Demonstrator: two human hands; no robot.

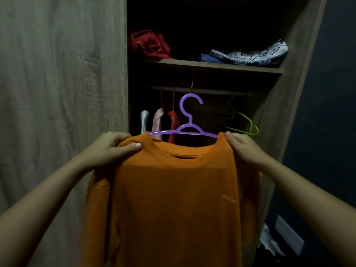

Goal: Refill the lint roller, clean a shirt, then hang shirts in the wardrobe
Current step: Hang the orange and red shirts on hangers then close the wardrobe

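An orange shirt (173, 199) hangs on a purple plastic hanger (189, 120) in front of the open wardrobe. My left hand (113, 145) pinches the shirt's left shoulder. My right hand (242, 147) grips its right shoulder. The hanger's hook points up, just below the wardrobe rail (208, 91) and not touching it. The lint roller is not in view.
Several garments (165, 124) hang at the rail's left. An empty yellow-green hanger (244, 122) hangs at the right. The shelf (212, 65) above holds a red cloth (148, 44) and a patterned fabric (250, 53). A closed wooden door (61, 74) stands on the left.
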